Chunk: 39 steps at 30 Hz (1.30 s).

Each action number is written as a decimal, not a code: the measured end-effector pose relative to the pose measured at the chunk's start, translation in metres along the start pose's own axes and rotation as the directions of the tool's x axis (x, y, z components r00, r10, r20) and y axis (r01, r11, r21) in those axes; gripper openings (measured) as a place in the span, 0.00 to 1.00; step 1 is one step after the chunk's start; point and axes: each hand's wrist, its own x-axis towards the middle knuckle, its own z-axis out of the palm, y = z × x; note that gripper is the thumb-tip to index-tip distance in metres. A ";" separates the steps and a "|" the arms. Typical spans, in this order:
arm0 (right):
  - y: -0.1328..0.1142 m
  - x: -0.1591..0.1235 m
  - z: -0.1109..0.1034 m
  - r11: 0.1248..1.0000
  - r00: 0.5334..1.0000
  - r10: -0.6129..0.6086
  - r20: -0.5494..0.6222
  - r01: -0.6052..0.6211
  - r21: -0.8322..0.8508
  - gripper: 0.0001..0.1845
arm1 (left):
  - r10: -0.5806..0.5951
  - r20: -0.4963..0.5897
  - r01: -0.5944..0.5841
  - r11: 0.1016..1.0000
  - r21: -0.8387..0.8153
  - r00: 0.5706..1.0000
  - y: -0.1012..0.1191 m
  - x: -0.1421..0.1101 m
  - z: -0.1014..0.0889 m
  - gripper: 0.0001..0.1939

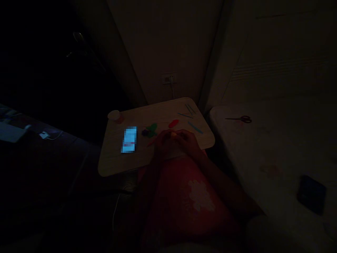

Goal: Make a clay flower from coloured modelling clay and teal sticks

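In the dim head view, my left hand (pixel 162 141) and my right hand (pixel 189 141) meet over the near edge of a small wooden-topped table (pixel 116 163). Between their fingertips is a small orange-yellow lump (pixel 173 134), soft-looking like modelling clay; its full shape is hidden. Both hands have curled fingers pinching at it. Just beyond them lies a red oval piece (pixel 173 123). Left of that are a green, leaf-like piece (pixel 152 130) and a dark purple lump (pixel 144 132). A thin reddish strip (pixel 150 143) lies beside my left hand.
A lit phone (pixel 129 140) lies on the table's left, with a white cup (pixel 114 116) behind it. Several thin sticks (pixel 190 109) and a blue strip (pixel 195 127) lie at the right. Scissors (pixel 242 119) and a dark blue object (pixel 312 194) rest on the pale surface alongside.
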 end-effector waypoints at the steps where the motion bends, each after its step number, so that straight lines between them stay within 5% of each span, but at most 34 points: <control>1: 0.002 0.000 -0.001 1.000 1.000 0.020 0.005 -0.020 0.018 0.17 | 0.007 0.022 -0.007 1.000 0.005 1.000 0.000 0.000 0.000 0.16; 4: 0.003 -0.003 -0.006 0.999 0.999 0.040 0.004 -0.040 0.001 0.20 | 0.010 0.011 -0.011 1.000 0.029 1.000 -0.001 -0.001 0.000 0.13; 7: -0.003 -0.011 -0.017 0.965 0.998 -0.011 -0.057 -0.004 -0.262 0.20 | 0.003 -0.074 -0.001 1.000 0.029 0.997 -0.003 -0.003 -0.006 0.13; 11: -0.013 -0.029 -0.031 0.732 1.000 -0.007 0.015 0.016 -0.681 0.11 | 0.084 -0.027 -0.080 0.988 0.130 0.996 0.001 -0.008 -0.021 0.08; 13: -0.015 -0.036 -0.033 0.652 0.998 0.012 0.054 0.034 -0.757 0.10 | 0.155 0.118 -0.185 0.927 0.325 0.981 0.008 -0.013 -0.026 0.06; 16: -0.016 -0.039 -0.033 0.588 0.995 0.028 0.098 0.063 -0.806 0.10 | 0.124 0.319 -0.284 0.802 0.525 0.940 0.017 -0.021 -0.023 0.10; 20: -0.018 -0.035 -0.030 0.544 0.991 0.044 0.127 0.083 -0.835 0.09 | 0.070 0.346 -0.288 0.719 0.632 0.936 0.019 -0.025 -0.012 0.07; 39: -0.019 -0.004 -0.034 0.445 0.977 0.004 0.215 0.191 -0.875 0.09 | 0.012 0.319 -0.212 0.769 0.602 0.948 0.014 -0.021 -0.005 0.06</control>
